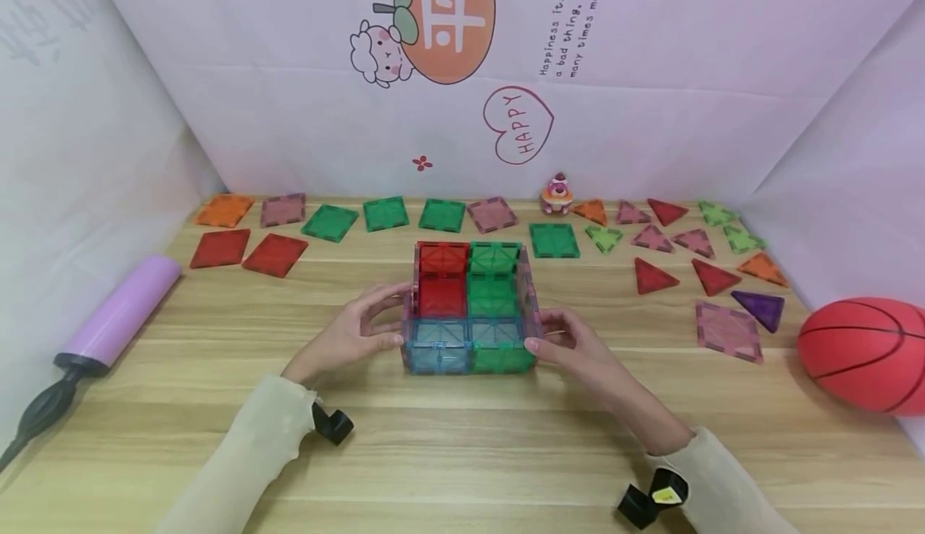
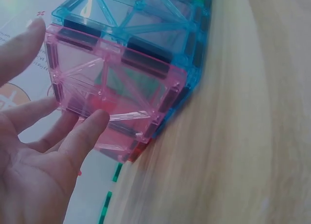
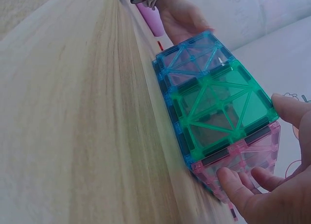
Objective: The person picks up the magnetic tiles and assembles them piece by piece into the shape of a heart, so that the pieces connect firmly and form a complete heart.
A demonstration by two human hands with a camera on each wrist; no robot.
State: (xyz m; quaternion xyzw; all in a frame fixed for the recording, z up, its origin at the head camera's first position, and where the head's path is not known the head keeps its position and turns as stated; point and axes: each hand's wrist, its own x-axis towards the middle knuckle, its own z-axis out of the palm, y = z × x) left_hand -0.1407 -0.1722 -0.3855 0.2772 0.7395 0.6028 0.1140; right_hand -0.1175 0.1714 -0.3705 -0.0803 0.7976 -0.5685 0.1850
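Note:
An open-topped box of translucent magnetic tiles (image 1: 493,297) stands on the table between both hands. Red and green tiles form its back wall, blue and green its front, and pink tiles its sides. At its left side is my left hand (image 1: 364,329), fingertips against the pink side wall (image 2: 82,78); in the left wrist view the thumb stands off the tile. On the opposite side, my right hand (image 1: 578,349) has its thumb near the front corner, by the green front tile (image 3: 223,107). Its other fingers lie along the pink side tile (image 3: 243,158).
Loose square tiles, including a green one (image 1: 554,241) and a red one (image 1: 220,247), lie along the back. Triangles (image 1: 715,276) and a pink square (image 1: 728,331) lie right. A small figurine (image 1: 556,194), purple pump (image 1: 119,313) and red ball (image 1: 867,355) stand around the edges.

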